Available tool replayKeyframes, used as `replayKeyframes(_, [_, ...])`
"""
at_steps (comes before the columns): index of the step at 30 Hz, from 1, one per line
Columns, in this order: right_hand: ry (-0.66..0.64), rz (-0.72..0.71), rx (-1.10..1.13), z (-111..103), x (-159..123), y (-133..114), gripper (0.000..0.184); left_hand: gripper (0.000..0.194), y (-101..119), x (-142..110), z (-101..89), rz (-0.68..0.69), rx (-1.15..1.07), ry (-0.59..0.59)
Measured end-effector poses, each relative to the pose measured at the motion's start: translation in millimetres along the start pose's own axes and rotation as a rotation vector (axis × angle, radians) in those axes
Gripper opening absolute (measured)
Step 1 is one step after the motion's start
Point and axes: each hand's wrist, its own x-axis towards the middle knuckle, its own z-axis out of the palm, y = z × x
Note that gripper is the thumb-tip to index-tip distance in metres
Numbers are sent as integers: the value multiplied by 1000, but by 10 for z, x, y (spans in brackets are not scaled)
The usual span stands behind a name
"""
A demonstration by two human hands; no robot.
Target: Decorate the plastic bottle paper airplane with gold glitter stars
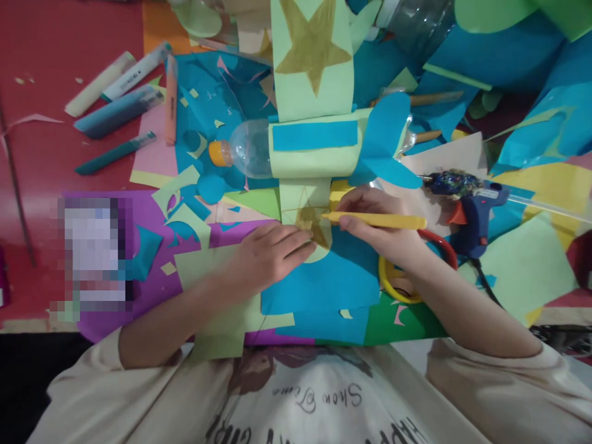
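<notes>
My right hand (374, 216) grips a yellow marker (388, 221), its tip at a star outline (303, 200) on a pale green paper wing. The star is partly coloured in gold. Fingers stretched, my left hand (277, 250) lies flat over the lower end of that wing. The wing joins a clear plastic bottle (250, 148) lying on its side, with an orange cap (219, 153) to the left. Pale green paper wraps the bottle, bearing a blue strip (314, 135). Blue paper fins (386, 139) stand at its right end. A finished gold star (312, 46) covers the upper wing.
Several markers (120, 111) lie at the upper left. At right a blue glue gun (478, 216) rests beside scissors with red and yellow handles (386, 287). Paper scraps and coloured sheets cover the red table (37, 166). A blurred-out object (92, 253) is at left.
</notes>
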Motion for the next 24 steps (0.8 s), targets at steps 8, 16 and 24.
replayKeyframes(8, [41,-87,-165,53,-26,95,10,29,74,-3,-13,25,-30,-45])
replayKeyframes(16, [-32,-55,-108,24,-19,91,13,26,64,-18,10,15,-60,-48])
replayKeyframes(24, [40,-71,-120,45,-22,114,9,27,67,-19,11,12,-62,-49])
